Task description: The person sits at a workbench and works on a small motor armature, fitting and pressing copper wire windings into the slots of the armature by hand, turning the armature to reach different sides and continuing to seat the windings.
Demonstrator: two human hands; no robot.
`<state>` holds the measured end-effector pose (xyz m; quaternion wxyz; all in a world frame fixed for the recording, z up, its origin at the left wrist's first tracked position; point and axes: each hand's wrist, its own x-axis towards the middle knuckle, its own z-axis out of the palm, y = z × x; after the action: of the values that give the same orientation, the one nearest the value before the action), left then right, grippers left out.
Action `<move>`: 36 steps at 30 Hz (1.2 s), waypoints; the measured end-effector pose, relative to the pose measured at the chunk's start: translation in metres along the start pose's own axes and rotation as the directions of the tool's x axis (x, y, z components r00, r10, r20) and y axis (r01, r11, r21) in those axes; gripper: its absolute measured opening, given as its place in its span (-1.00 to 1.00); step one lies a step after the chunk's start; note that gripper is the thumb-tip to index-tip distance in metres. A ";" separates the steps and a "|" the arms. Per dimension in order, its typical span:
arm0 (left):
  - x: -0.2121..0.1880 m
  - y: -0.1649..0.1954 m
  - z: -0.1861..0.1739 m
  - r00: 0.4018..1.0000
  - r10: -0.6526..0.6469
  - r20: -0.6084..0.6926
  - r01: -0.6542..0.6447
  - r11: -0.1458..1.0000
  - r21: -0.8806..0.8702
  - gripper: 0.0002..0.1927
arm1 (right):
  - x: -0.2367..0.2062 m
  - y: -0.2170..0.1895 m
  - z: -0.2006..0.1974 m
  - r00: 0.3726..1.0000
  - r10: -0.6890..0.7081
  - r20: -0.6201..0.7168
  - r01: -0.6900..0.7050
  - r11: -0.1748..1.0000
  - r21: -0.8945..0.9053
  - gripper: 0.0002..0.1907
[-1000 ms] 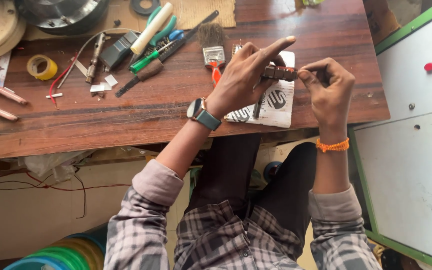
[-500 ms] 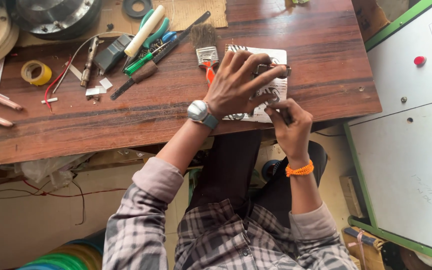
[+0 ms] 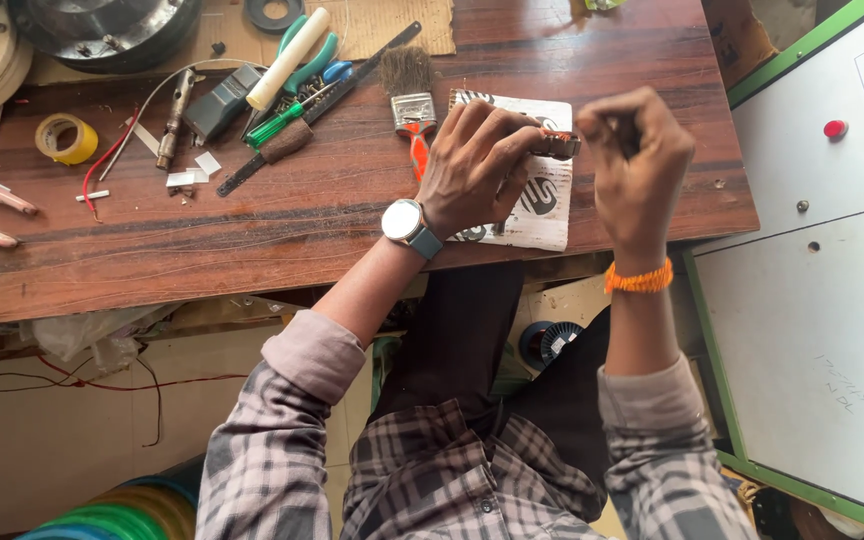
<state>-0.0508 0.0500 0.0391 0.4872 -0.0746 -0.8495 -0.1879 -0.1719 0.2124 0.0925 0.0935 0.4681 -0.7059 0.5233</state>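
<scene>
The left hand (image 3: 477,165) pinched a small brown metal part (image 3: 555,145) at its fingertips, while the right hand (image 3: 637,160), fingers curled shut, hovered just at the part's three o'clock.

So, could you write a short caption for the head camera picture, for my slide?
Seated at a wooden workbench, the left hand holds a small metal part while the right hand is raised beside it.
</scene>
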 end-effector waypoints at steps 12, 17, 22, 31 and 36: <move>0.002 -0.004 -0.001 0.998 -0.030 0.056 0.032 0.999 -0.041 -0.16 | 0.037 0.014 0.015 0.966 0.174 0.193 -0.147 0.978 -0.147 -0.85; 0.006 -0.006 0.000 0.987 -0.119 0.108 0.135 0.978 -0.156 -0.03 | 0.004 0.009 -0.008 0.958 0.262 0.117 -0.253 0.964 -0.088 -0.86; 0.005 -0.004 0.000 0.988 -0.109 0.114 0.118 0.990 -0.073 -0.26 | -0.025 -0.002 -0.022 0.961 0.275 0.044 -0.275 0.961 0.016 -0.84; 0.009 -0.002 -0.003 0.989 -0.118 0.090 0.126 0.988 -0.091 -0.49 | -0.048 -0.012 -0.006 0.952 0.287 0.105 -0.287 0.958 -0.015 -0.88; 0.005 0.000 -0.001 0.995 0.067 0.078 -0.071 0.996 0.051 -0.42 | -0.075 -0.015 0.013 0.956 0.280 0.084 -0.288 0.953 0.096 -0.91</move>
<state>-0.0529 0.0496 0.0441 0.4623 -0.0982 -0.8692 -0.1451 -0.1149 0.2435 0.0504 -0.0323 0.3839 -0.7397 0.5517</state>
